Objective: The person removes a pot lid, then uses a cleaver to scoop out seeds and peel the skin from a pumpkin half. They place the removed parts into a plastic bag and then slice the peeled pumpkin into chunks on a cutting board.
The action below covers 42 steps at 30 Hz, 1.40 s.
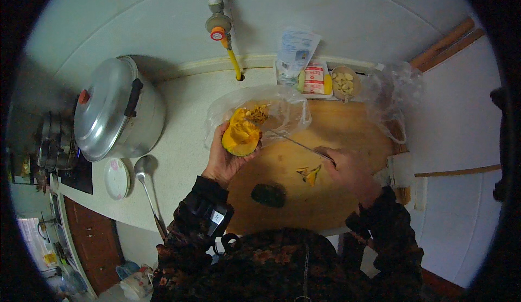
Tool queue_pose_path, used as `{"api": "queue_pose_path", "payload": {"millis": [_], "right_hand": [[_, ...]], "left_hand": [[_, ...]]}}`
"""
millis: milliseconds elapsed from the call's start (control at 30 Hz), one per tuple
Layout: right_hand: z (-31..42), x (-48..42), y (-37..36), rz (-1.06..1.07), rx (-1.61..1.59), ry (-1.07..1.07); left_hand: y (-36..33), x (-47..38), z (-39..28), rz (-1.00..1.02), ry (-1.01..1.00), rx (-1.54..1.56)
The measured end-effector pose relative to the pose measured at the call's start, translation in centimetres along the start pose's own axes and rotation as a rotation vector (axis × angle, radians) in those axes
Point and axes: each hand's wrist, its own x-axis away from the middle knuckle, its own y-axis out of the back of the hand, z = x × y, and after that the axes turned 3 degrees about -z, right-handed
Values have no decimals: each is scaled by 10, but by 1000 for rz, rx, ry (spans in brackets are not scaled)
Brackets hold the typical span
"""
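My left hand (222, 165) cups a piece of pumpkin (240, 137) with dark green skin, its yellow hollow facing up. Stringy pulp with seeds (257, 114) hangs at the piece's far edge, above a clear plastic bag (293, 98). In my right hand (346, 169) is a knife (291, 140), its thin blade seen nearly edge-on and reaching toward the pulp. Whether the tip touches the pulp I cannot tell. Beneath both hands lies a wooden cutting board (346, 127). On it are yellow pumpkin scraps (310, 175) and a dark green piece (268, 195), probably pumpkin lying skin up.
A large lidded aluminium pot (142, 119) stands left, near stacked small plates (117, 179) and a metal ladle (148, 184). Behind the board sit a white tray with packets (315, 80), a bowl of garlic cloves (345, 83) and crumpled plastic bags (390, 90). A yellow gas pipe (234, 64) enters the counter.
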Motion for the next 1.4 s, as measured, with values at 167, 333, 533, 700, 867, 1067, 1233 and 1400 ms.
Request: {"api": "queue_pose_path", "payload": {"millis": [167, 333, 533, 700, 867, 1067, 1233, 1400], "right_hand": [[-4, 1, -9, 38, -12, -131], [-4, 0, -11, 119, -50, -297], [-8, 3, -15, 85, -30, -282], [9, 5, -7, 93, -132, -351], [15, 3, -6, 167, -231, -411], [1, 9, -18, 151, -325, -402], [3, 4, -16, 162, -232, -417], [5, 2, -16, 137, -204, -435]], "left_hand": [[3, -3, -2, 18, -11, -39], [13, -8, 1, 96, -8, 27], [17, -13, -1, 130, -5, -48], [11, -11, -1, 73, -33, -84], [11, -13, 2, 6, -49, -112], [1, -13, 6, -52, -90, -153], [0, -13, 11, -78, -135, -187], [-5, -10, 10, -58, -118, -248]]}}
